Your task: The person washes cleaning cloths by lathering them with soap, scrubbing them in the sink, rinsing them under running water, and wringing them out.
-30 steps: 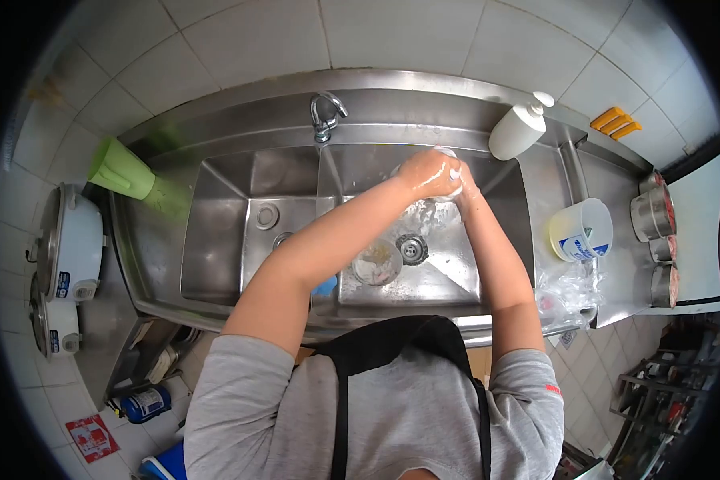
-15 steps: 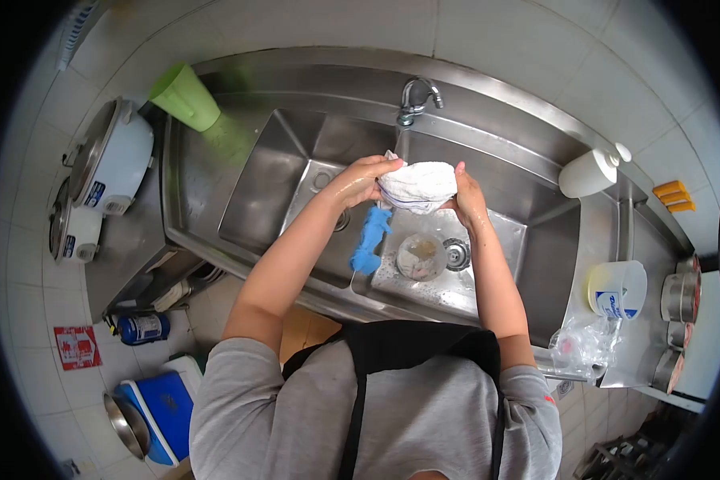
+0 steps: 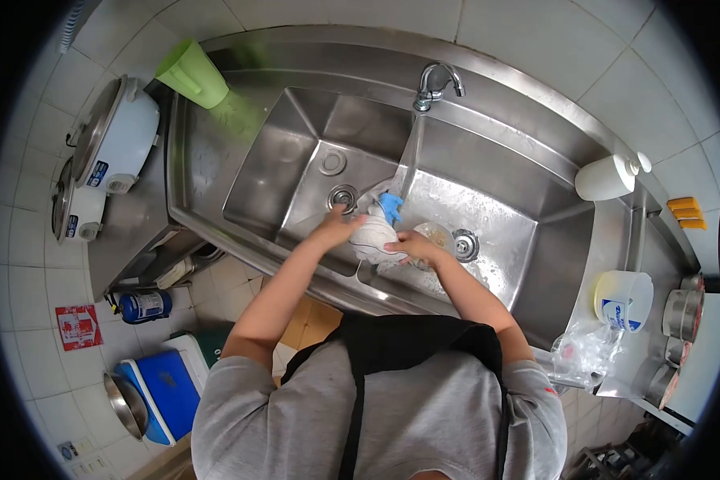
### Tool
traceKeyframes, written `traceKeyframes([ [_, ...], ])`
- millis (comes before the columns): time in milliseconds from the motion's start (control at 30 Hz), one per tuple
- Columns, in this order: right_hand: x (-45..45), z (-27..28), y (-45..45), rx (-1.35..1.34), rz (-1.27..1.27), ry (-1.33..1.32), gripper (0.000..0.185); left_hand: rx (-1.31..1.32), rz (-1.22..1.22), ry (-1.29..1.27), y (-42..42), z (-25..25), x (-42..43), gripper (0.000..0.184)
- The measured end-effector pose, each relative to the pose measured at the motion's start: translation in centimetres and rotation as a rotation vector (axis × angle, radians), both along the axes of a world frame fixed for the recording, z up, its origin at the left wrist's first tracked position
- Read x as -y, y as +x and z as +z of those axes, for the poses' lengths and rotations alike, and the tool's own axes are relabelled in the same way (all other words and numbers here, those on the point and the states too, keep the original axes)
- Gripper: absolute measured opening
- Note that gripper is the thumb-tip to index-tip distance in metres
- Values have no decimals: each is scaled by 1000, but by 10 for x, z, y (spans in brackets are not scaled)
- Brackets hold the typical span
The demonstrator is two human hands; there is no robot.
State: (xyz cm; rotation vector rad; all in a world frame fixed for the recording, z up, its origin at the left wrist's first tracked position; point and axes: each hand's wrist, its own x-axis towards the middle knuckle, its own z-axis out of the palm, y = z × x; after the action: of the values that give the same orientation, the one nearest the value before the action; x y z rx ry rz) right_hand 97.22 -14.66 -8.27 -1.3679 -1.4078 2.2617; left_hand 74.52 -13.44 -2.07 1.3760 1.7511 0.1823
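Observation:
A bunched white cloth (image 3: 372, 240) with a thin dark stripe lies over the divider between the two sink basins. My right hand (image 3: 418, 246) grips its right edge between thumb and fingers. On the other side, my left hand (image 3: 334, 230) is open, its fingers apart and close against the cloth's left edge. A blue cloth-like piece (image 3: 390, 206) lies on the divider just beyond the white cloth, which partly hides it. Right of the divider, a clear round bowl (image 3: 440, 234) with pale contents sits in the basin, partly behind my right hand.
The faucet (image 3: 434, 86) rises behind the divider. A green pitcher (image 3: 192, 74) stands on the left drainboard. At the right are a white pump bottle (image 3: 608, 178), a yellowish tub (image 3: 626, 300) and a plastic bag (image 3: 580, 352). Rice cookers (image 3: 120, 136) stand at far left.
The white cloth has moved down and toward me, from held up between both hands to the divider over the blue piece. My left hand has loosened; my right still grips.

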Motion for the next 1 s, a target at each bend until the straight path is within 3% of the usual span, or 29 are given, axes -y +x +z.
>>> traceKeyframes([
  [100, 5, -12, -7, -112, -91, 11, 48, -218, -148, 228, 49, 23, 21, 90],
  [167, -9, -30, 8, -19, 100, 65, 50, -400, -258, 279, 68, 20, 28, 91],
  [233, -20, -43, 35, 108, 166, 170, 48, -283, -218, 259, 69, 2, 27, 93],
  [300, -36, -109, 60, 384, 113, 395, 40, -255, -154, 234, 71, -6, 23, 96],
  [400, -52, -169, 73, 638, 677, 837, 25, -240, -128, 148, 77, 1, 20, 93],
  [500, -37, -354, 84, 638, 275, 699, 36, -318, -144, 173, 80, -3, 20, 90],
  [567, -9, -262, 66, 829, -19, 691, 40, -328, -154, 160, 82, 1, 18, 89],
  [633, 6, -205, 51, 715, -442, 250, 45, -297, -150, 183, 82, -4, 17, 88],
  [733, 5, -210, 47, 975, 55, 393, 43, -337, -150, 211, 83, -9, 17, 88],
  [767, -1, -201, 53, 934, 83, 447, 37, -338, -157, 221, 81, -11, 17, 88],
  [867, -21, -225, 58, 671, -257, 99, 28, -301, -159, 140, 82, -3, 15, 86],
  [933, -31, -189, 56, 544, -469, -82, 24, -260, -166, 131, 78, 0, 12, 86],
  [967, -23, -218, 59, 550, -260, 177, 24, -238, -174, 123, 77, 3, 15, 86],
  [1000, -18, -218, 62, 561, -126, 397, 23, -337, -236, 275, 78, 6, 20, 85],
])
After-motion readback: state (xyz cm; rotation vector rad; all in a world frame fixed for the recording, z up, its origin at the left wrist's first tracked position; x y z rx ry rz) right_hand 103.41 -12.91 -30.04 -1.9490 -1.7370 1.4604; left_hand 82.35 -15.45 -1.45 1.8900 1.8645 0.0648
